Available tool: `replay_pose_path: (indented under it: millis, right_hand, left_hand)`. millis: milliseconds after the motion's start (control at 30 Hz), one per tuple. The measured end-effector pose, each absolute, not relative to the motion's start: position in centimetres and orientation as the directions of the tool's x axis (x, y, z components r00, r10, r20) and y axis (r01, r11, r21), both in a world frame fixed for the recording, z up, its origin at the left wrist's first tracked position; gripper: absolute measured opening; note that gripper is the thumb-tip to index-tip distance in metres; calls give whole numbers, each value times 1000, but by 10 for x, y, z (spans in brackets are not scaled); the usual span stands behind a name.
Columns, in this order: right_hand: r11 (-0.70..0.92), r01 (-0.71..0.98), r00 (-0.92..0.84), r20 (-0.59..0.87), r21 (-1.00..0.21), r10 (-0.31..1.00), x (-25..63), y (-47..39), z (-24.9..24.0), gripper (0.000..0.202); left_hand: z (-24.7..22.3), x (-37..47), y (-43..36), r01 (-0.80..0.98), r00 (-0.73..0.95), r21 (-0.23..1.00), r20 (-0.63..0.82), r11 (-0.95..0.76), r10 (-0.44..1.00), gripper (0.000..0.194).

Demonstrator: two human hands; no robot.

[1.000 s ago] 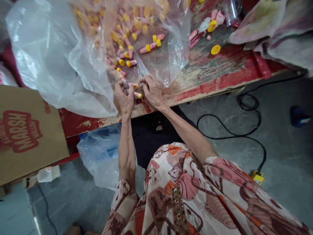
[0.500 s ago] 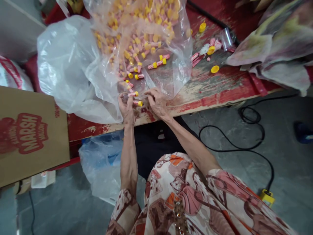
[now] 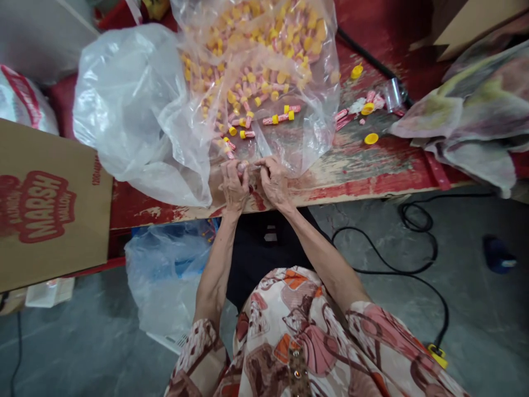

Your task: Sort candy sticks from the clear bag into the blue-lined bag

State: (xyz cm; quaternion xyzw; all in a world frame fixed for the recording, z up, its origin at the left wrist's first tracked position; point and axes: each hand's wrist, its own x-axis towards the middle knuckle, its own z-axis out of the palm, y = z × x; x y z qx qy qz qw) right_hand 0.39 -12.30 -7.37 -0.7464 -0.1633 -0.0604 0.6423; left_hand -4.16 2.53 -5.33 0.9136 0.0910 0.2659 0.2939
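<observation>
I sit at a worn red table [image 3: 372, 171], its paint scraped away to pale wood along the near edge. The floor [image 3: 475, 331] below me is grey concrete, mottled and dull. A black cable [image 3: 397, 270] loops across it to a yellow plug [image 3: 437, 355] on my right. A brown carton [image 3: 45, 209] printed with red letters leans on my left, beside a blue-tinted bag [image 3: 169, 270] under the table. Crumpled cloth [image 3: 458, 127] lies on the table's right end. A blue object [image 3: 498, 255] sits on the floor further right. The light is even and soft.
</observation>
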Motion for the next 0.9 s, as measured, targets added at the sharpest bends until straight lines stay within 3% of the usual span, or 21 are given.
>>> replay_pose_path:
  millis: [200,300,700,900]
  right_hand:
    - [-110,353,929,334,-929,159,3,-125,-73,27]
    - [-118,353,928,331,-928,169,3,-126,-72,27]
    - [-157,346,930,317,-925,184,2,-131,-73,27]
    - [-181,340,929,301,-923,214,2,-136,-71,26]
  left_hand:
    - [-56,-40,31,89,812,690,368,-719,454,42]
    - [-55,-39,32,78,842,732,316,-677,438,44]
    - [-64,-37,35,-1,781,829,350,-559,517,49]
    - [-61,-36,28,28,823,834,294,-552,486,34]
